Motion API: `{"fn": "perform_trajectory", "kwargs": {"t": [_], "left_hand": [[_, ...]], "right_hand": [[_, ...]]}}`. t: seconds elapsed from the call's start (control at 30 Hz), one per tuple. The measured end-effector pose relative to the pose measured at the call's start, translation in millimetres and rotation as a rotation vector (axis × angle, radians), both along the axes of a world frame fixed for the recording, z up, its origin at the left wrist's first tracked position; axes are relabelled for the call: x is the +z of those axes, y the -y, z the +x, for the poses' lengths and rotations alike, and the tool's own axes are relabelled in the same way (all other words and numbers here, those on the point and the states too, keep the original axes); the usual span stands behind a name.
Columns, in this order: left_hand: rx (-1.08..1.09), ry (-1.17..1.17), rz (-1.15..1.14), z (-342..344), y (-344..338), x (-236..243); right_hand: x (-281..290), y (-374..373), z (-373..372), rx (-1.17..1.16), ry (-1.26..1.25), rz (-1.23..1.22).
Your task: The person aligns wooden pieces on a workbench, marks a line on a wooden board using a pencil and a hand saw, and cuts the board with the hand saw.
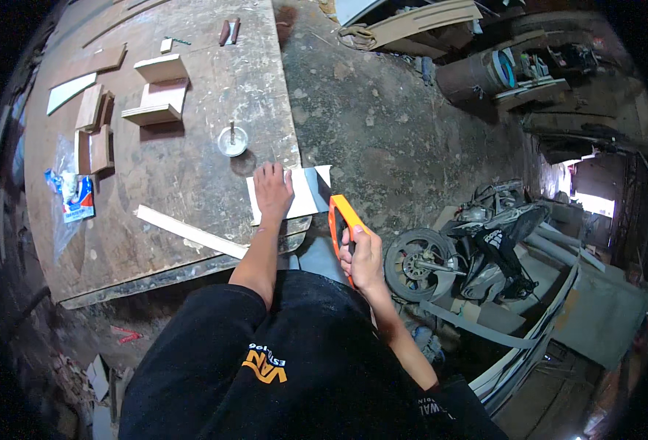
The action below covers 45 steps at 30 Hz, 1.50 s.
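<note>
Handsaw (pixel 347 211) located at table's right edge, blade laid over right end of white board (pixel 303 202); long axis slanted, blade tip pointed up-left and away from body, orange handle toward lower right. Handle gripped by right hand (pixel 364 258), fingers curled closed around it. Board held under left hand (pixel 273 189), palm down, fingers extended and nearly together, nothing grasped. Board placed at near corner of wooden table (pixel 206 180). Clear cup (pixel 232 143) set just beyond; pale strip (pixel 184 229) laid to left; U-shaped wooden piece (pixel 165 95) placed farther off.

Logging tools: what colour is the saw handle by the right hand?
The saw handle is mostly orange; head view.
</note>
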State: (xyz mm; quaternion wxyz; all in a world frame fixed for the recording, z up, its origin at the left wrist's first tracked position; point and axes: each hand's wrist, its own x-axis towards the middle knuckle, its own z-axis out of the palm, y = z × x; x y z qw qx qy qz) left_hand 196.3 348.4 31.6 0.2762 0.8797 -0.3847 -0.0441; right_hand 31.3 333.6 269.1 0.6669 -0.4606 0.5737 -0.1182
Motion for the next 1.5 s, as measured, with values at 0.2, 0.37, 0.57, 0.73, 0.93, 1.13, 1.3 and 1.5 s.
{"fn": "perform_trajectory", "kwargs": {"t": [0.2, 0.37, 0.57, 0.73, 0.93, 1.13, 1.3, 1.5], "left_hand": [[-0.066, -0.032, 0.032, 2, -1, 2], [-0.087, -0.029, 0.032, 2, -1, -1], [-0.062, -0.052, 0.039, 9, -4, -3], [-0.097, -0.066, 0.039, -4, 7, 2], [-0.024, -0.054, 0.14, 5, -1, -5], [-0.035, -0.082, 0.052, 4, 5, -7], [-0.028, -0.069, 0.063, 2, 6, -1], [-0.025, -0.04, 0.168, -4, -4, -10]], "right_hand": [[-1, -7, 3, -0.002, -0.03, -0.021], [4, -5, 11, 0.022, -0.09, -0.045], [-12, 3, 20, 0.042, -0.07, -0.053], [-72, 26, 32, 0.13, -0.132, -0.195], [-23, 8, 17, 0.122, -0.094, 0.0], [-36, 17, 39, 0.173, -0.154, -0.184], [-40, 13, 16, 0.109, -0.103, -0.045], [-22, 12, 23, 0.152, -0.09, -0.038]]}}
